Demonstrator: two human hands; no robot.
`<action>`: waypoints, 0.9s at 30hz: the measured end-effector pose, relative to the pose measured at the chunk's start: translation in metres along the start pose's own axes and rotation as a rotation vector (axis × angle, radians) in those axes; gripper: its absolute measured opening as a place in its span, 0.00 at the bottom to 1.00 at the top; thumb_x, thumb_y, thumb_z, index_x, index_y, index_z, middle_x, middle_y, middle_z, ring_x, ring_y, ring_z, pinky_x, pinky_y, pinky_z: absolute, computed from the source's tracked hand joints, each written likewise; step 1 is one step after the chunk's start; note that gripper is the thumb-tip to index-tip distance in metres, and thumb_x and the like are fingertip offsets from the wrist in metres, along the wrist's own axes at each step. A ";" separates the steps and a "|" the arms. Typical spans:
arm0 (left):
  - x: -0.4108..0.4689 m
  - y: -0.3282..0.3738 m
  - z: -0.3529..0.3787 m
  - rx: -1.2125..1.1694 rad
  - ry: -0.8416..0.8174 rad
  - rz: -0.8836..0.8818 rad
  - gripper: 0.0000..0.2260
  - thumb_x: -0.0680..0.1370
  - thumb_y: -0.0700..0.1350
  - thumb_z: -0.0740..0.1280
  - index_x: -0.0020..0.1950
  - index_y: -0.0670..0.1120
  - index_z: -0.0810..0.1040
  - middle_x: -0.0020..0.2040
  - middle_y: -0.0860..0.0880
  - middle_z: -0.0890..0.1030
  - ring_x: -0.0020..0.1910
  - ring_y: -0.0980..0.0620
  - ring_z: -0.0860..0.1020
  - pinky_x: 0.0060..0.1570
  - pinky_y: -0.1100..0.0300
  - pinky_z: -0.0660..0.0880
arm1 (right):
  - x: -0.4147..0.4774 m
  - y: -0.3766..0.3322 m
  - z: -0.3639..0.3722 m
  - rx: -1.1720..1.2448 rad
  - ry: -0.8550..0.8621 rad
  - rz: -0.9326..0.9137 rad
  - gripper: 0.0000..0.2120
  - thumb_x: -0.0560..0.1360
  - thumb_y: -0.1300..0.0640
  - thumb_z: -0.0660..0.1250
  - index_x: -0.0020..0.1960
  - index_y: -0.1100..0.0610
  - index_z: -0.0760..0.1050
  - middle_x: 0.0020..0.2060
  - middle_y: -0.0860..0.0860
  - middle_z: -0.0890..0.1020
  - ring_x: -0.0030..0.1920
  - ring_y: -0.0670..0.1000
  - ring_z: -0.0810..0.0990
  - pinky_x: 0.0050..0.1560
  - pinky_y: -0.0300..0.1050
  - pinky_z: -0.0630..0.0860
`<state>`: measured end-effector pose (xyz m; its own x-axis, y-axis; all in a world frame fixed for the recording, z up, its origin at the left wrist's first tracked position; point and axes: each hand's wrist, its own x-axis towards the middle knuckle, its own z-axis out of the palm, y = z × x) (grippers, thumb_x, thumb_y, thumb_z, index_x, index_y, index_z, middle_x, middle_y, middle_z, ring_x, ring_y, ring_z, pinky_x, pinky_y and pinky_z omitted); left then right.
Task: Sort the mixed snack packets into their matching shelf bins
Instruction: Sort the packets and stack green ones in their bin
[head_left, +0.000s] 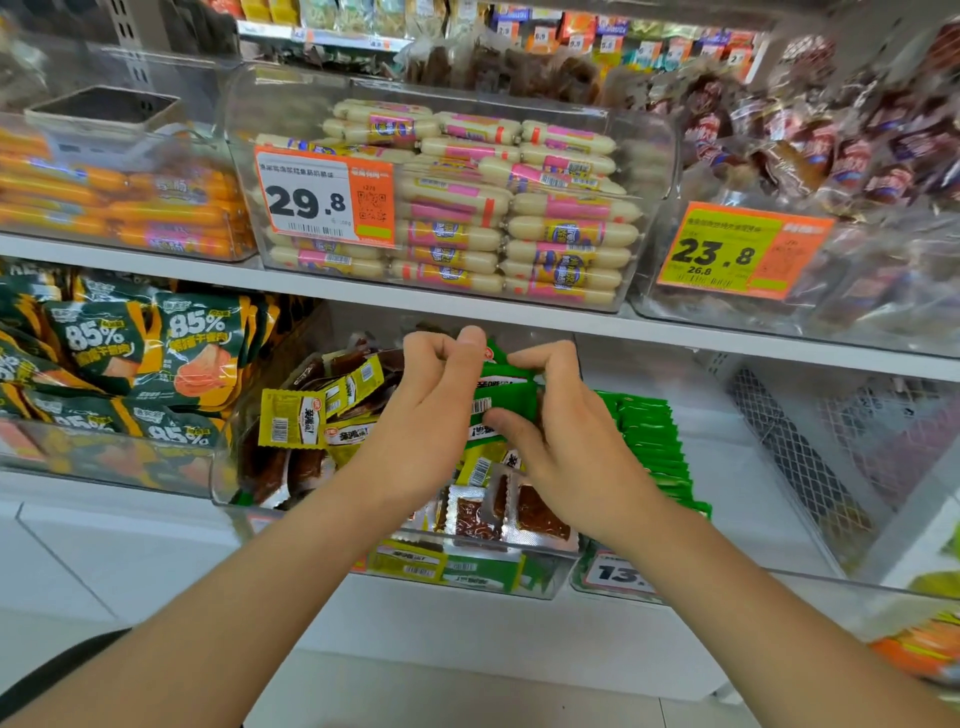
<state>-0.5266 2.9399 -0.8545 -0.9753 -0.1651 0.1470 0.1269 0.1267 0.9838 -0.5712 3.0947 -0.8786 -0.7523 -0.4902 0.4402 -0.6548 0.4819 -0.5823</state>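
Two hands meet over the clear mixed bin (223, 460) on the lower shelf. The left hand (431, 410) has its fingers curled, thumb and fingertips pinching the top edge of a small stack of green packets (506, 395). The right hand (571, 441) grips the same stack from the other side, index finger over its top and thumb pressed on its face near the barcode. The stack is held upright above the bin. Under the hands lie yellow packets (292, 418), clear-windowed packets of reddish-brown snack (537, 512) and more green ones. Just to the right, a neighbouring bin holds a tidy row of matching green packets (649, 441). On the shelf above stands a bin of pale sausage sticks (566, 228) with a 29.8 price tag (322, 200). Dark green 85% bags (130, 348) fill the bin at left.
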 end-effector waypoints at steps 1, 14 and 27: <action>0.000 0.000 0.006 -0.011 0.013 0.012 0.15 0.86 0.58 0.55 0.59 0.47 0.69 0.57 0.41 0.80 0.57 0.46 0.81 0.55 0.50 0.80 | -0.002 -0.001 -0.001 -0.030 -0.009 -0.018 0.27 0.83 0.56 0.67 0.74 0.45 0.55 0.64 0.51 0.77 0.53 0.40 0.79 0.49 0.34 0.74; 0.006 0.007 0.050 -0.500 -0.031 -0.155 0.13 0.86 0.46 0.59 0.54 0.42 0.82 0.46 0.46 0.86 0.48 0.48 0.84 0.54 0.51 0.81 | -0.030 0.018 -0.033 0.012 0.184 0.135 0.22 0.85 0.56 0.62 0.78 0.48 0.65 0.66 0.46 0.76 0.65 0.45 0.75 0.66 0.48 0.74; 0.000 0.008 0.100 -0.119 -0.062 -0.163 0.15 0.86 0.59 0.55 0.61 0.50 0.73 0.56 0.47 0.80 0.57 0.51 0.80 0.50 0.55 0.75 | -0.058 0.036 -0.065 -0.302 0.020 -0.072 0.28 0.85 0.58 0.63 0.81 0.51 0.59 0.68 0.48 0.68 0.56 0.50 0.76 0.55 0.51 0.78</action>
<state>-0.5436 3.0385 -0.8570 -0.9934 -0.1131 -0.0185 -0.0170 -0.0142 0.9998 -0.5558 3.1878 -0.8800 -0.7022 -0.5180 0.4885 -0.6967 0.6415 -0.3212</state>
